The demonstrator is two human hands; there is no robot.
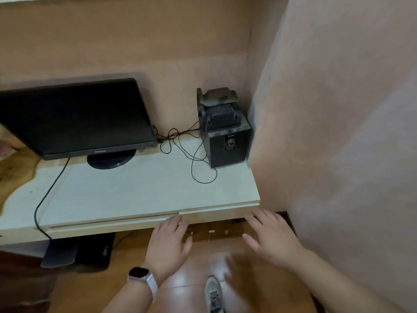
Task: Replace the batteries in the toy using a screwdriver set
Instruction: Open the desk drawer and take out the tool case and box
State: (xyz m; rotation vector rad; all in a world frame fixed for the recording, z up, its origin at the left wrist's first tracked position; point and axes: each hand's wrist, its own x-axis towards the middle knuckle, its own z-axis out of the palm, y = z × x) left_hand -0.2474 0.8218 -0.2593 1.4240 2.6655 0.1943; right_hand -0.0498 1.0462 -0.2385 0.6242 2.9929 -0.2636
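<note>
Toy and screwdriver set are not to be seen anywhere in the view, so their place cannot be told. It is judged that they may be kept under the table (146, 188) top, where a slim pale front panel (108, 225), like that of a drawer or tray, runs along the near edge. The left grip (168, 242), with a watch (138, 274) at its wrist, is spread flat with straight fingers whose tips are laid at that front edge, and nothing is held by it. The right grip (270, 240) is likewise opened wide, its fingers straight and reaching to the edge near the table's right corner, and nothing is held. Whether contact is made there cannot be told. On the table are set a dark monitor (74, 118), a black speaker (228, 145) with dark items stacked on it, and loose cables (187, 152). As to handling, only a judgement can be offered: a battery toy is expected to be light and of hard, rather smooth plastic. It would best be taken by its main body and steadied on the table with the hatch upward, thin protruding parts being avoided. The hatch screw is expected to be tiny and easily lost.
</note>
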